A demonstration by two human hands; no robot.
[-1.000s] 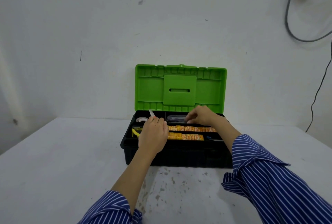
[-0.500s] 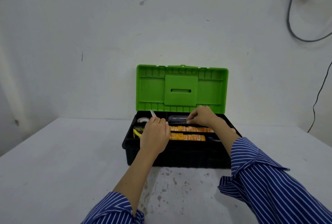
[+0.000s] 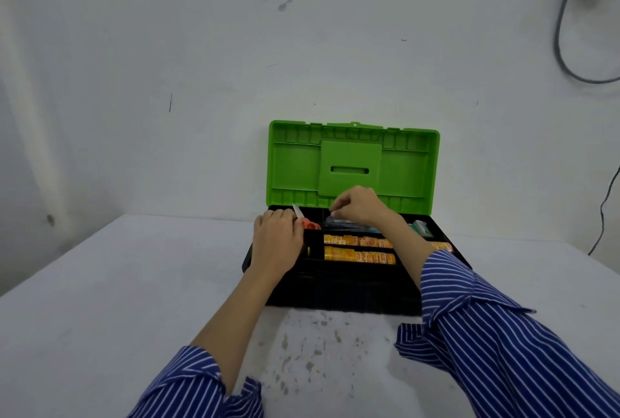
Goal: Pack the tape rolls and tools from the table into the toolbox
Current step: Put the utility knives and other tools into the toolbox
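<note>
We face a plain white wall [image 3: 201, 65] with a grey cable [image 3: 567, 58] looping down at the far right, and below it a white table [image 3: 100, 300] speckled with brown stains near us. At the far middle of the table stands the black plastic toolbox [image 3: 339, 290], its bright green lid [image 3: 352, 162] raised upright against the wall.

Our blue-and-white striped sleeves [image 3: 503, 344] come in from the near edge. Our left hand [image 3: 276, 243] rests knuckles-up over the left end of the box, fingers curled around scissors with an orange handle and a pale blade [image 3: 303, 218] that sticks out toward the far side. Our right hand [image 3: 360, 204] hovers over the far middle compartment, fingertips pinched narrow on a clear, bluish packet [image 3: 342, 224]; we cannot tell what is in it.

Inside, two rows of small orange-yellow packs [image 3: 359, 248] fill the middle compartments, and a teal-and-white item [image 3: 421, 228] sits at the far right.

Against a second ago, the right hand has lifted a little higher, now reaching the lid's lower edge, and the orange handle has come into sight beside the left hand. The white roll and yellow piece seen then at the left end are now hidden under the left hand. The box's right end is partly covered by our right forearm.
</note>
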